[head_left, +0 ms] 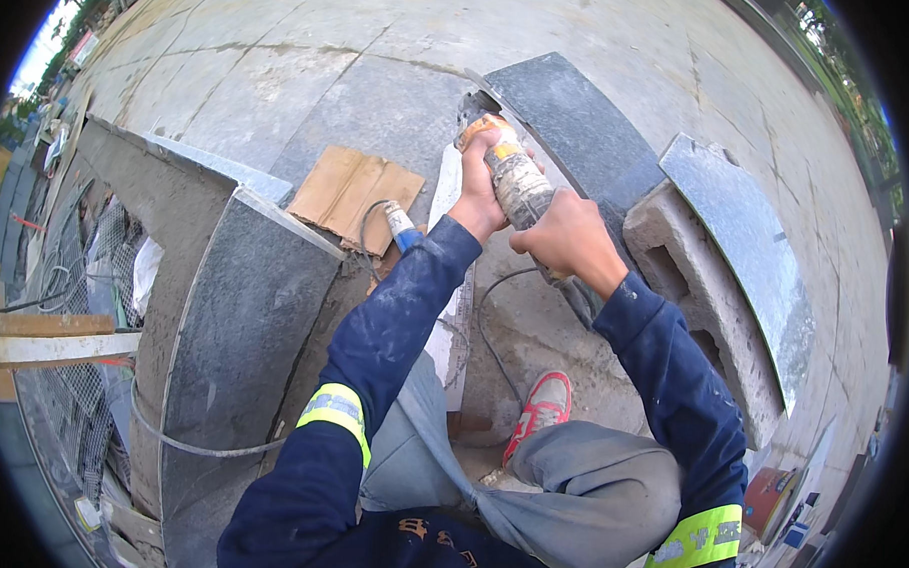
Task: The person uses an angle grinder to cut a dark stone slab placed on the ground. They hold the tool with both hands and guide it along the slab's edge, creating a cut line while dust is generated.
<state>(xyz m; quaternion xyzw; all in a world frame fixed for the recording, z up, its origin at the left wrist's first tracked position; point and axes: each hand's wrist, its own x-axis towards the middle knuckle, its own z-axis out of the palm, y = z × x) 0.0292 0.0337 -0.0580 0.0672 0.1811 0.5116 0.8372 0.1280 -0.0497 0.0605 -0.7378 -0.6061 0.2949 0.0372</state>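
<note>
— Knees nearest us: grey trousers folded up under the lens, one red shoe point(542, 409) planted on the dusty ground between the slabs. Both forearms in dark blue sleeves, yellow reflective bands, running up and away from us.

— And the tool?

— Angle grinder point(514, 176), dust-caked, yellow showing at the head. Our left hand point(478, 190) is wrapped shut around the front end, near the head; our right hand point(568, 238) is clamped closed on the rear of the body. Both fists tight, no fingers loose.

— Long axis?

— Runs from the right hand, lower right, up and to the left toward the left hand, so the head points away from us. Its cable point(493, 315) trails back down toward the shoe.

— Where does the head sit against the stone?

— At the near upper end of the dark stone slab point(580, 128), which lies slanting from upper left to lower right, partly resting on a hollow concrete block point(676, 252). We cannot see the disc itself; the left hand hides it.

— So which hand is nearer the slab's edge?

— Left, by our reading. Right sits behind, closer to us. Cardboard point(353, 190) lies flat just left of the hands.
</note>
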